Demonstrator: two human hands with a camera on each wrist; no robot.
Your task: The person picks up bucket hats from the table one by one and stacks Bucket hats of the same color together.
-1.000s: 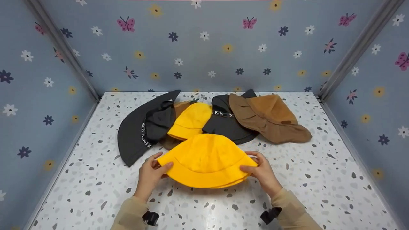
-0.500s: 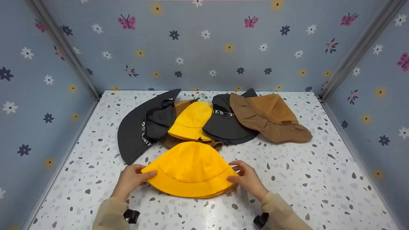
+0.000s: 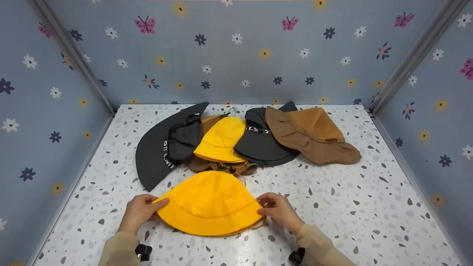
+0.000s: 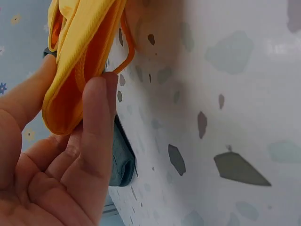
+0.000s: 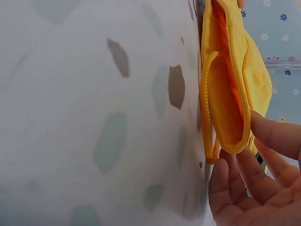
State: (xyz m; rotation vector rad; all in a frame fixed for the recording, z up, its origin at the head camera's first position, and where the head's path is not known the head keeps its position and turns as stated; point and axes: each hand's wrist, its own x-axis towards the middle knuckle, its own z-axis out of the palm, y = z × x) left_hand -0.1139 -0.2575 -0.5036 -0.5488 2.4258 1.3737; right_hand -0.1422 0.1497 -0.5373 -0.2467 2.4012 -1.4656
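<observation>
A yellow bucket hat (image 3: 210,205), folded flat with its crown pointing away, is held between both hands near the front of the table. My left hand (image 3: 139,212) pinches the left end of its brim, thumb on top and fingers beneath. The right hand (image 3: 279,210) pinches the opposite brim end the same way. In the left wrist view the folded brim (image 4: 66,106) sits between thumb and fingers, a thin cord hanging beside it. The right wrist view shows the brim's fold (image 5: 233,136) at the fingertips, with a yellow cord loop (image 5: 207,108) along the tabletop.
Behind lies a row of hats: a wide-brimmed black one (image 3: 159,147), a smaller yellow one (image 3: 221,142) over a brown one (image 3: 247,169), another black one (image 3: 264,147) and a brown one (image 3: 314,136) at right. Flower-patterned walls (image 3: 236,55) enclose the speckled table (image 3: 354,221).
Both hands have drawn the yellow hat toward the front and left, away from the row. More of the brown hat behind it shows now. The other hats stay put.
</observation>
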